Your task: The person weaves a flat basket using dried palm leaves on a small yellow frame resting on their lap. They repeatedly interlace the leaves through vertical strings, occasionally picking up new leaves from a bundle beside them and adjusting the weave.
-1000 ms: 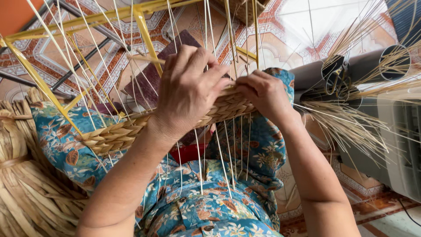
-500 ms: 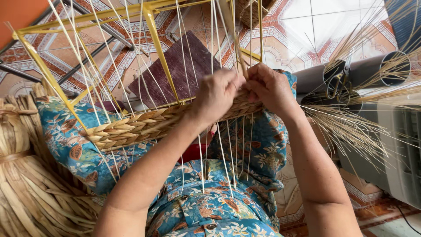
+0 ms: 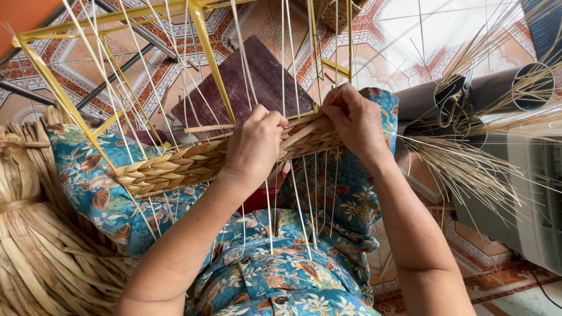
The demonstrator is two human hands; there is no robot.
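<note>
1. The woven band (image 3: pixel 175 169) lies across the lap, under the frame (image 3: pixel 117 17).
2. A board (image 3: pixel 246 88) lies on the floor (image 3: pixel 410 35) behind the band.
3. A straw bundle (image 3: pixel 35 246) sits left; scissors (image 3: pixel 453 108) and loose straws (image 3: pixel 468 169) lie right.

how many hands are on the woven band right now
2. The left hand grips the woven band near its middle; the right hand pinches a strand at its right end. No other hands show.

Home weaving corner, where I sat at floor level: patterned tiled floor (image 3: pixel 410 35) underfoot; bundle of dried straw (image 3: pixel 35 246) at my left; loose thin reeds (image 3: pixel 468 164) at my right; yellow frame (image 3: pixel 199 41); half-woven braided band (image 3: pixel 175 167) across my lap.
</note>
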